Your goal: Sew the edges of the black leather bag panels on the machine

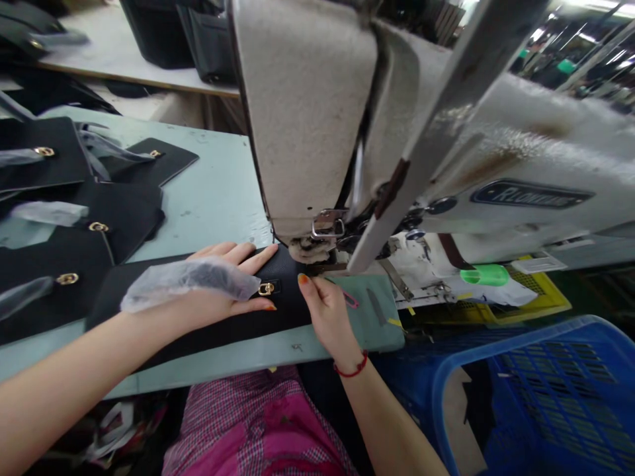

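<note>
A black leather panel (282,317) lies on the pale green table, its right end by the foot of the sewing machine (307,132). On the panel is a gold clasp (266,288), with a plastic-wrapped strap (191,284) running left from it over the back of my left hand. My left hand (218,287) lies flat on the panel, fingers spread, thumb and fingers on either side of the clasp. At the panel's right edge, just below the needle area, my right hand (325,307) pinches the edge, thumb on top; its fingers are partly hidden.
Several similar black panels (124,218) with gold clasps are spread over the left of the table (213,165). Black bags (159,39) stand on a shelf behind. A blue basket (446,370) and a yellow crate (555,301) are at right. Small pink snips (350,299) lie near my right hand.
</note>
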A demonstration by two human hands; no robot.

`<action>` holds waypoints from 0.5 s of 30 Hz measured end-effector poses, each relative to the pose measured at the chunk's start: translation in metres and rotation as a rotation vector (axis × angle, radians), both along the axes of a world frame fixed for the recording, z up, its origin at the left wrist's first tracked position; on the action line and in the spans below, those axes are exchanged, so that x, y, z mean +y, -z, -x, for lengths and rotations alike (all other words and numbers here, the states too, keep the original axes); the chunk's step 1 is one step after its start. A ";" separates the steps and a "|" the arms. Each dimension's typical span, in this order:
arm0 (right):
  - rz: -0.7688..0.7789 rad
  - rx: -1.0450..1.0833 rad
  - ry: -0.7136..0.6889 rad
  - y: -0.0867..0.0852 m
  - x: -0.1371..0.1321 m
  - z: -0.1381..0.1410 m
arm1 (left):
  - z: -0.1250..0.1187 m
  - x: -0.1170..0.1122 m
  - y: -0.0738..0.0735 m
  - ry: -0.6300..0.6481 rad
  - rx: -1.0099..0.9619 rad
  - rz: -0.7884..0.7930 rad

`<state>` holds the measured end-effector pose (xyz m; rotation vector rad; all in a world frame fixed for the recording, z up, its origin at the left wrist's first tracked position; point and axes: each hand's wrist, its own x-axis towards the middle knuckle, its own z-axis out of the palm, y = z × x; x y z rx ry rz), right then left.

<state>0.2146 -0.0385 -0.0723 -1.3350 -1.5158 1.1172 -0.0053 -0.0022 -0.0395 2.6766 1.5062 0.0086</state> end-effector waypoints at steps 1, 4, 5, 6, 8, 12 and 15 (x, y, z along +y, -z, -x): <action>0.004 -0.011 -0.021 0.004 -0.007 -0.005 | 0.000 0.001 -0.002 -0.004 0.015 -0.001; 0.057 -0.032 -0.098 0.019 -0.031 -0.017 | 0.000 0.002 -0.007 0.011 0.041 0.001; 0.073 -0.030 -0.120 0.025 -0.037 -0.019 | 0.000 0.002 -0.008 0.020 0.053 0.000; 0.086 -0.020 -0.133 0.031 -0.043 -0.021 | -0.001 0.002 -0.009 0.026 0.067 -0.005; 0.101 0.015 -0.140 0.038 -0.051 -0.021 | 0.000 0.002 -0.009 0.027 0.097 -0.026; 0.128 0.103 -0.130 0.040 -0.054 -0.017 | 0.003 0.006 -0.005 0.030 0.094 -0.035; 0.149 0.147 -0.119 0.034 -0.052 -0.015 | 0.007 0.013 0.001 0.044 -0.006 -0.015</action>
